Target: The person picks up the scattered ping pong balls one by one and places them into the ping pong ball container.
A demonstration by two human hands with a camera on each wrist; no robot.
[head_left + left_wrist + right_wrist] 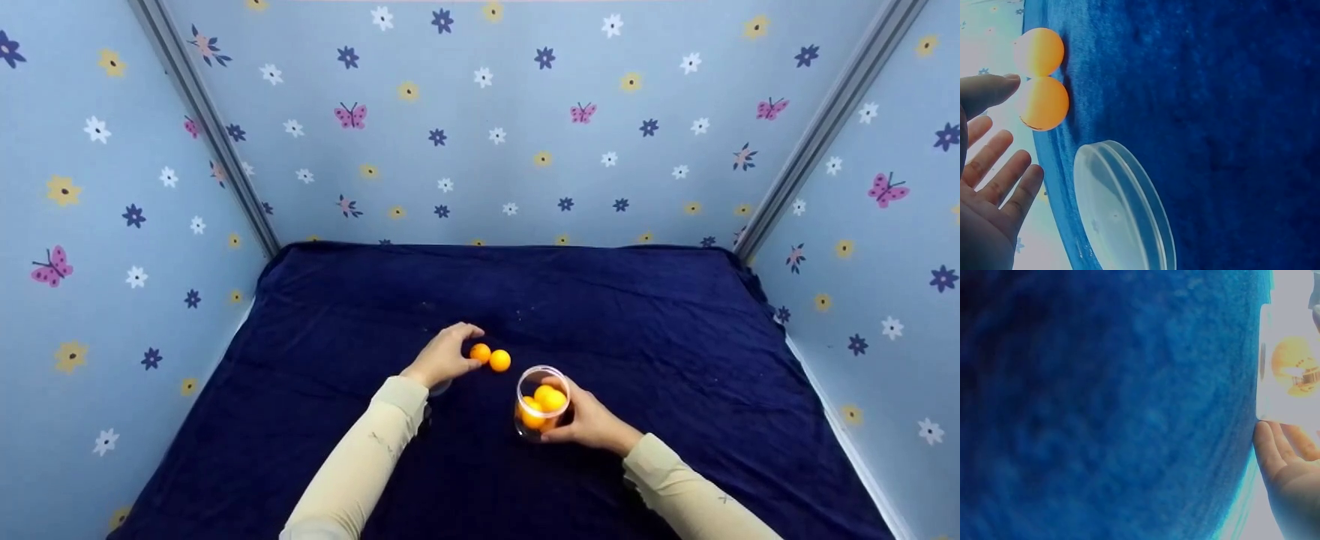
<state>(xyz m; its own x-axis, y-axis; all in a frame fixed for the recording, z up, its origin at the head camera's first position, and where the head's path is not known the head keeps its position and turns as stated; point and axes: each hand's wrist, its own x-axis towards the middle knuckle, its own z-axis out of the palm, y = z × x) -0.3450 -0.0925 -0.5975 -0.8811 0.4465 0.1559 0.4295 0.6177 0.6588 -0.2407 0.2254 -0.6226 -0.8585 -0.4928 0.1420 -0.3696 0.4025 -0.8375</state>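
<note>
Two orange ping-pong balls [500, 361] lie side by side on the dark blue cloth. My left hand [444, 355] reaches over to their left, thumb and fingers spread apart. In the left wrist view the thumb is close by the ping-pong balls [1044, 104], and nothing is gripped. My right hand [592, 421] curls round the side of a clear jar [543, 369] with an uncovered mouth. Several orange ping-pong balls [553, 400] sit inside it. A clear round lid [1117, 208] rests on the cloth beneath the left wrist, mostly hidden by it in the head view.
The dark blue cloth [637, 315] covers the whole table and has slight creases. Light blue walls [480, 97] with flowers and butterflies enclose it behind and on both sides. Grey posts [214, 131] stand in the back corners.
</note>
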